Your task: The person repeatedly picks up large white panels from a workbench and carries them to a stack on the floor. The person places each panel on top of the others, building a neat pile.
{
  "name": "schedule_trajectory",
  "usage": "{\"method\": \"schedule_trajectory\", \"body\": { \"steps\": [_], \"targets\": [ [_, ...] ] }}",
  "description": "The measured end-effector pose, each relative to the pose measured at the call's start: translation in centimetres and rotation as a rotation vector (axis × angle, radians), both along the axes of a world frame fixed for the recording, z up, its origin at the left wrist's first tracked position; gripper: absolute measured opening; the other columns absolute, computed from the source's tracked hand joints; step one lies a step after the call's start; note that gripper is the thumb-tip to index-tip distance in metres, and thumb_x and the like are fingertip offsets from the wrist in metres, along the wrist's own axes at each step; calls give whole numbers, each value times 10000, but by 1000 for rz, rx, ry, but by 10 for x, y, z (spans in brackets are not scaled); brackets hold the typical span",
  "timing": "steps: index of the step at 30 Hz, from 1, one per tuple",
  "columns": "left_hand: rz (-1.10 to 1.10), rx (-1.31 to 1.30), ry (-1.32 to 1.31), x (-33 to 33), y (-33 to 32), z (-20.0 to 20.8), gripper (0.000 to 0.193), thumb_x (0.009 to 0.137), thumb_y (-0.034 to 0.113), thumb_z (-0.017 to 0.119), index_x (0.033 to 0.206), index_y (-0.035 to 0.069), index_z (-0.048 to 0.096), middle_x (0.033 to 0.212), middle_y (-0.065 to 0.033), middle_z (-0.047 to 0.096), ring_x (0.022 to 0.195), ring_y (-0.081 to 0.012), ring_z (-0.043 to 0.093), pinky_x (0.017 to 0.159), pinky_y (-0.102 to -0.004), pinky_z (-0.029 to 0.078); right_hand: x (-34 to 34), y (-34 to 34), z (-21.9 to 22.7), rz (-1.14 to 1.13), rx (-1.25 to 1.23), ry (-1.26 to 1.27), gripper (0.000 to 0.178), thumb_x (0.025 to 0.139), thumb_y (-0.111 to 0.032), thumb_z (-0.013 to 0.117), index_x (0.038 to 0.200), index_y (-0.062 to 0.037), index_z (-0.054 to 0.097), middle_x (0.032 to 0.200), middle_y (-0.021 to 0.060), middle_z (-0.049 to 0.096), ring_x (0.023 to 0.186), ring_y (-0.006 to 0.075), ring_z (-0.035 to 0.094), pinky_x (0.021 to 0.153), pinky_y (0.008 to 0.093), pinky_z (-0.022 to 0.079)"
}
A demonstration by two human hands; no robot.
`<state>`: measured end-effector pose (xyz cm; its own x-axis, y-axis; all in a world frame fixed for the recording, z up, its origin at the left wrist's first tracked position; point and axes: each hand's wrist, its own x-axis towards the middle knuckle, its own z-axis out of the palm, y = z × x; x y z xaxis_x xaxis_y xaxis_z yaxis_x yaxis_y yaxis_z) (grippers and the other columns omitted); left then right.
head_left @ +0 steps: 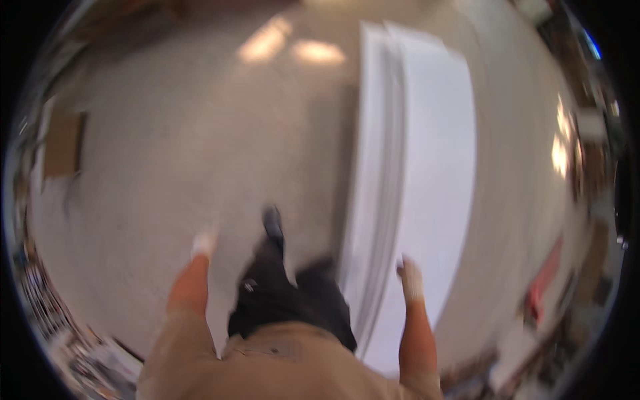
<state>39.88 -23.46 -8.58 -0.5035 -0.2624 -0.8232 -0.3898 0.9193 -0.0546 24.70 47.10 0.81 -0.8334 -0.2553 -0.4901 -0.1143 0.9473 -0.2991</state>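
Observation:
My left hand (205, 241), in a whitish glove, hangs over the floor to the left of my legs. It is smeared by motion, and no object shows in it. On the other side, my right hand (411, 277) wears a pale glove with a light cuff. It appears in front of a long white panel (437, 147); whether it touches the panel I cannot tell. Blur hides how its fingers are set. The panel lies lengthwise at my right, with a grooved, stepped long edge toward me.
Grey floor (200, 133) stretches ahead and left, with bright light patches at the top. A brown cardboard box (63, 143) stands at the far left. Beyond the panel, a red object (543, 283) is at the right. Blurred clutter lines both sides. My dark shoe (272, 223) is forward.

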Motion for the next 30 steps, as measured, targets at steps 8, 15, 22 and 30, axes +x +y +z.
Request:
{"method": "schedule_trajectory", "body": {
  "steps": [8, 15, 22, 30],
  "targets": [
    [1362, -321, 191, 135, -43, 193, 565, 945, 504, 608, 1287, 73, 737, 1338, -187, 699, 1239, -380, 661, 1049, -455, 523, -161, -210, -75, 654, 87, -269, 332, 907, -276, 628, 1122, -68, 771, 1136, 265, 737, 1077, 452, 702, 921, 541, 580],
    [1572, -297, 837, -12, -53, 175, 521, 789, 393, 742, 1203, 78, 769, 1151, -192, 759, 1100, -383, 716, 965, -434, 563, -394, -481, -57, 421, -347, -416, 317, 910, -133, 633, 1204, -17, 662, 1014, 165, 717, 877, 300, 736, 772, 418, 622],
    [1661, -151, 886, -130, -171, 168, 461, 819, 291, 710, 1227, 84, 768, 1236, -164, 755, 1169, -335, 711, 1012, -393, 548, -499, -679, -28, -74, -765, -766, 188, 986, -174, 569, 1089, -81, 695, 988, 100, 720, 858, 261, 737, 758, 422, 620],
    [1099, 13, 599, -242, -248, 79, 410, 911, 434, 624, 1117, 122, 791, 1054, -145, 780, 981, -319, 740, 898, -426, 561, -645, -721, -59, 757, -71, -188, 229, 931, -173, 647, 1122, -60, 700, 938, 192, 724, 849, 389, 709, 760, 515, 587]
  ]
}}
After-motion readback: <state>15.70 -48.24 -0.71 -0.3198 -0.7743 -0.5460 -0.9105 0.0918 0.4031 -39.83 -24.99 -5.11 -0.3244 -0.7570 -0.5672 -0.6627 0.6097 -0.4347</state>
